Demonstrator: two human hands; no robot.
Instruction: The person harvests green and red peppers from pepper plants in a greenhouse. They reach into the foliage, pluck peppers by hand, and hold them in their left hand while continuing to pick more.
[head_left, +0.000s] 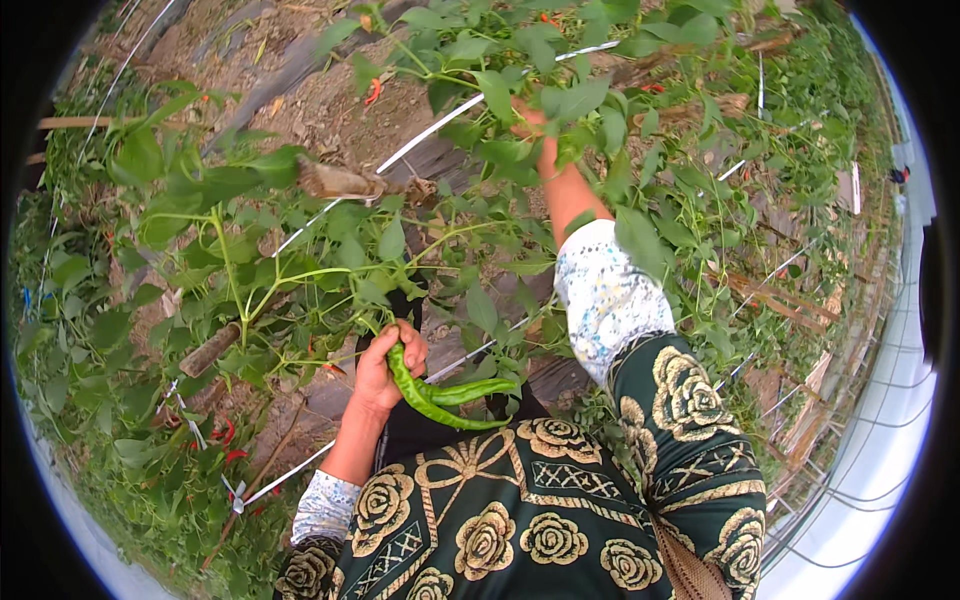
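Two long green chilli peppers (450, 405) hang from my left hand (384, 367), which grips them near their stem ends in front of my body. Their tips point to the right. My right hand (531, 120) reaches forward into a leafy pepper plant (577, 97). Leaves cover most of its fingers, so what they touch is hidden. A white cord (427, 135) runs slantwise through the foliage just left of that hand. Pepper stems and leaves (300, 277) spread out beyond my left hand.
Wooden stakes (211, 350) stand among the plants, one with its cut top (341, 180) tied to the cord. Red peppers (373, 91) show on the soil and lower left (234, 454). Dark plastic film (262, 82) covers parts of the ground. A translucent greenhouse wall (892, 450) curves along the right.
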